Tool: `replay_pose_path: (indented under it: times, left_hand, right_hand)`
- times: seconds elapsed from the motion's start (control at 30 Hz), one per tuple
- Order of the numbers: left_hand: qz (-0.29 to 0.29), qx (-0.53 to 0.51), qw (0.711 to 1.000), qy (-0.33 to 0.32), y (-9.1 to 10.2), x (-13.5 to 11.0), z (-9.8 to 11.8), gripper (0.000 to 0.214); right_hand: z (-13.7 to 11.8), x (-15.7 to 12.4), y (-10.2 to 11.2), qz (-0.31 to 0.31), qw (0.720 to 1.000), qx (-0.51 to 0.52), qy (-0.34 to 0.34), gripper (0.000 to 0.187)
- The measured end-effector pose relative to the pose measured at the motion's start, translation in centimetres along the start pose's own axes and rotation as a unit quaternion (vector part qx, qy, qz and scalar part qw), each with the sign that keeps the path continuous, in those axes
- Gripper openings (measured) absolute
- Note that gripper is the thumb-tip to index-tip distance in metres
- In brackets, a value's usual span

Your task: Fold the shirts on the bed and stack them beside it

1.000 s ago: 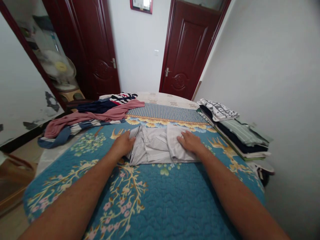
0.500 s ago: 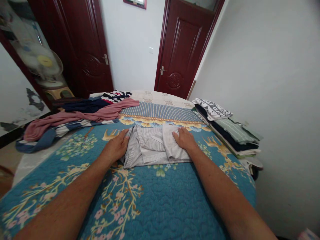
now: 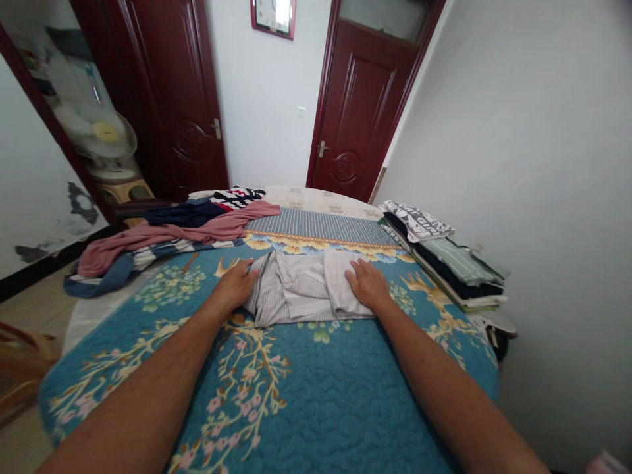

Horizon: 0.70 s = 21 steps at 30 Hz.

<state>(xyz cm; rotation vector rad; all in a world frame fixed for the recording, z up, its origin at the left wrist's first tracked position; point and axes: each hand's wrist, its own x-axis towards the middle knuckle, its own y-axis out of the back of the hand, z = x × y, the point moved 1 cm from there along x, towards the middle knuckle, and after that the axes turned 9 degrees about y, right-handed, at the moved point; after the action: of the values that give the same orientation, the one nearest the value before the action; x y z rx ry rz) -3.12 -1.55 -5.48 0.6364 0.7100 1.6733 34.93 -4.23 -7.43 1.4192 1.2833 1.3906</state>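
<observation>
A grey-and-white striped shirt [image 3: 306, 289] lies folded into a flat band on the teal quilted cover, with a paler panel turned over its right part. My left hand [image 3: 237, 284] is closed at the shirt's left end, fingers tucked along the edge and partly hidden. Resting on the pale panel at the right, my right hand [image 3: 369, 284] has its fingers spread and lying flat. Some creases run across the middle of the shirt between the two hands.
Loose clothes, with a pink garment [image 3: 197, 230] among them, lie in a heap at the far left. A stack of folded clothes [image 3: 449, 257] stands at the right by the wall. The teal quilted cover [image 3: 336, 388] carries floral patterns. A wooden stool [image 3: 24, 359] is at lower left.
The camera view has tilted up slightly, showing more of the wall clock. Both hands stay at the ends of the shirt, which has hardly changed shape.
</observation>
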Motion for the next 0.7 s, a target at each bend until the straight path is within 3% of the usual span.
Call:
replay_pose_path:
  times: [0.27,0.47,0.6,0.7]
  left_hand:
    - [-0.017,0.030,0.999,-0.035,-0.4,0.9,-0.8,0.054]
    - [-0.031,0.041,0.998,-0.035,-0.7,1.4,-1.4,0.061]
    - [-0.033,0.044,0.998,-0.034,-0.6,1.4,-1.4,0.065]
    - [-0.033,0.052,0.997,-0.038,-0.3,1.2,-1.0,0.066]
  right_hand:
    - [-0.1,-6.2,1.2,-0.035,0.999,-0.032,0.021,0.067]
    - [0.2,-8.7,1.2,-0.041,0.999,-0.021,0.006,0.068]
    - [-0.6,-9.3,1.6,0.018,1.000,-0.023,-0.002,0.062]
    - [-2.3,-9.5,2.0,0.056,0.996,-0.012,0.069,0.059]
